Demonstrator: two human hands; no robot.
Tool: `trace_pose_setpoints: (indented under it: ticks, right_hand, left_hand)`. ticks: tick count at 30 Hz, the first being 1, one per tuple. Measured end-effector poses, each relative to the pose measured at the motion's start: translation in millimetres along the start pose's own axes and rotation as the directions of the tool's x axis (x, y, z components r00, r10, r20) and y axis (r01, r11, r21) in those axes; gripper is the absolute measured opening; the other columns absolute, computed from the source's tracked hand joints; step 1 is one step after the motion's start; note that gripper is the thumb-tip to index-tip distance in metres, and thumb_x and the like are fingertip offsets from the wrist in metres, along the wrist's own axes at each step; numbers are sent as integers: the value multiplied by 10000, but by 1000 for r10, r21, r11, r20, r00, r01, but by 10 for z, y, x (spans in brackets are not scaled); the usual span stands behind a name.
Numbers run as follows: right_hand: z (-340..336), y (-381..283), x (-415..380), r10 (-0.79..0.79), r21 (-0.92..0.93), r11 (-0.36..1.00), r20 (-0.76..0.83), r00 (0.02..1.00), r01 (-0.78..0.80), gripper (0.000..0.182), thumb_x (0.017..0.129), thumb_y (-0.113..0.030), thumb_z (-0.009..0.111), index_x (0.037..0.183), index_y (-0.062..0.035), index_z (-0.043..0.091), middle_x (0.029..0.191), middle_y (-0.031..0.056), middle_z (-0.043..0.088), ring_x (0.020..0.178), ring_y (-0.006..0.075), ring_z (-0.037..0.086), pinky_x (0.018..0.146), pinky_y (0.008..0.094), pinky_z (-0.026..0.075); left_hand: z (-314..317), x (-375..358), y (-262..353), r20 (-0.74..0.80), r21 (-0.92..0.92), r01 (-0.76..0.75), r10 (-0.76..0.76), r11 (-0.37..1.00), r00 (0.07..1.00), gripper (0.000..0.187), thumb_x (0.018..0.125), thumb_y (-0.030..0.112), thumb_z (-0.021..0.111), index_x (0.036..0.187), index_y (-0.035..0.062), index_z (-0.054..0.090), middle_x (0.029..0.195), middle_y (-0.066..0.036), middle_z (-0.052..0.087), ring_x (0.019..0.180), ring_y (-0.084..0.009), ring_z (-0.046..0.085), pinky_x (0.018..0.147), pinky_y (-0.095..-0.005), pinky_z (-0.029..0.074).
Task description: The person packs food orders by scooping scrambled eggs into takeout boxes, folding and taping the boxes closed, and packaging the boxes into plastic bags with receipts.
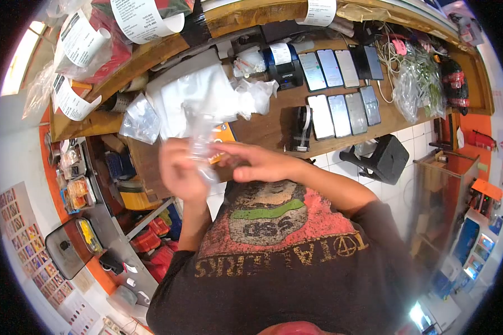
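Note:
A clear plastic wrapper (200, 146), smeared by motion, stands between the two hands. My left hand (179, 170) is blurred, with its fingers closed round the wrapper's left side. From the right, my right hand (257, 162) meets the wrapper with its fingertips pressed on it and the thumb bent below. Just behind the fingers lies an orange and black item (224, 134), partly hidden. White plastic bags (179, 92) are spread on the wooden table (268, 131) beyond the hands, and a small clear packet (140, 119) rests at their left.
Several phones (331, 68) lie in two rows, beside a small black printer (285, 72) and a black holder (297, 127). Cables and bagged items (416, 84) are at the right. Receipts (81, 42) hang on packages at the upper left. A black stool (380, 159) stands below the table edge.

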State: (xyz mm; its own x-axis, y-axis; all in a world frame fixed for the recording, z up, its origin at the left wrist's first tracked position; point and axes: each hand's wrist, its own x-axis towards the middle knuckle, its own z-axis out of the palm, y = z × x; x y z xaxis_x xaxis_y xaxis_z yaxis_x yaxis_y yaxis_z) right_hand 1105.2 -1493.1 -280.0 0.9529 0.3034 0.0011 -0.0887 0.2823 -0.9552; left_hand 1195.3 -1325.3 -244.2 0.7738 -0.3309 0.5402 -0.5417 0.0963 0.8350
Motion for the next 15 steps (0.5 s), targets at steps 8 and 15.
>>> trace_pose_setpoints:
  ticks: [8, 15]
  right_hand:
    - [-132, 74, 69, 31, -54, 997, -377, 926, -56, 440, 996, -264, 589, 1359, -28, 515, 1311, 113, 572, 1189, 135, 519, 986, 303, 449]
    - [-103, -260, -294, -4, 17, 1000, -182, 983, 7, 481, 971, -228, 625, 1388, -22, 504, 1259, 114, 620, 1115, 191, 593, 992, 325, 439]
  left_hand:
    - [-103, -238, -138, 205, 399, 78, -172, 914, 964, 378, 844, 47, 644, 1212, -34, 610, 1143, -178, 659, 1140, -335, 570, 1003, -442, 430]
    - [23, -338, -805, 505, -258, 917, -766, 305, 397, 565, 925, 49, 611, 1444, 24, 389, 1379, -118, 538, 1281, -238, 512, 1069, -402, 406]
